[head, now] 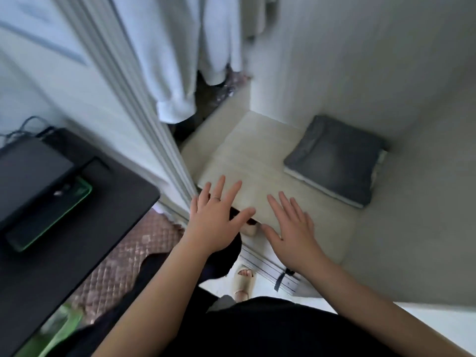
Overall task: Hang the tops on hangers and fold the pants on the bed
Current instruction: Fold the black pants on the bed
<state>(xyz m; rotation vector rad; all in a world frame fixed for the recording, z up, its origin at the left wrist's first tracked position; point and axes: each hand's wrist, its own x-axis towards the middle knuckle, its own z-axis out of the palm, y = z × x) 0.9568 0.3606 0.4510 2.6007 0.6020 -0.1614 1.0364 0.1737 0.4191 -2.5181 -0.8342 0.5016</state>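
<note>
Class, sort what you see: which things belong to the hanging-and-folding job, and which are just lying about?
Belongs to the job: folded grey pants, hanging white garments, left hand, right hand, both open.
Lying about: laptop, phone, black desk, slipper.

**Left hand (216, 222) and right hand (291, 233) spread over the shelf (252, 155)**

Your hands sit side by side over the front edge of the cream shelf, fingers (233, 194) straight and splayed, holding nothing. Whether they touch it can't be judged. Folded grey pants (334, 161) lie on the shelf at 2 o'clock from your hands, near the back corner. White tops (175, 60) hang at 12 o'clock. At 9 o'clock, a black worktop (123, 197) carries a green-edged phone (51, 220).
</note>
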